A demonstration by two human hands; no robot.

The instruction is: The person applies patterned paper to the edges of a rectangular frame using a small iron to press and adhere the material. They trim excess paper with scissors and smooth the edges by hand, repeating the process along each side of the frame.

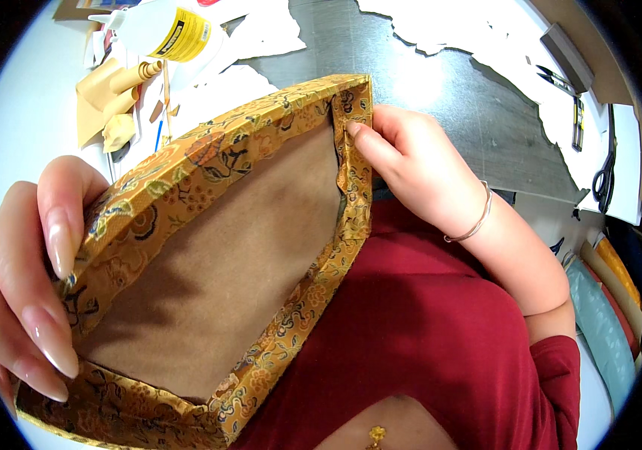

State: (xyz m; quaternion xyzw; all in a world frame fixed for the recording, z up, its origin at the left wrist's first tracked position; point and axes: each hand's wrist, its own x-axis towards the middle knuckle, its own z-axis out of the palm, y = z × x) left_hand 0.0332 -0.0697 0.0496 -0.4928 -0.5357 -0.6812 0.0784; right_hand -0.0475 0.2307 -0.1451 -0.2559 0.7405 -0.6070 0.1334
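Shallow, angular box or lid covered in gold floral brocade [283, 322], floor bare matte brown, is held up tilted, open side to the camera, stretching from betw. 12 & 1 o'c down to 7 o'c. L hand [21, 247], 9 o'c: fingers curled over the rim, gripping the wall; thumb hidden, can't tell its spot. R hand [422, 150], approx. 2 o'c: thumb laid inside at the corner, on the turned-in cloth; other fingers mostly out of sight behind the wall, so it's prob. pinched betw. them.

Step in hand, my read: smoothing or checking the folded-in cloth at that corner. Edge there looks wavy, maybe not quite flat. Next move would call for firm thumb pressure along the fold, w/ L grip steady so the box doesn't twist.

Nearby: white plastic squeeze bottle w/ yellow label [178, 36], 11 o'c; curled tan sheet [100, 96], 10 o'c; black scissors [612, 154], 3 o'c.
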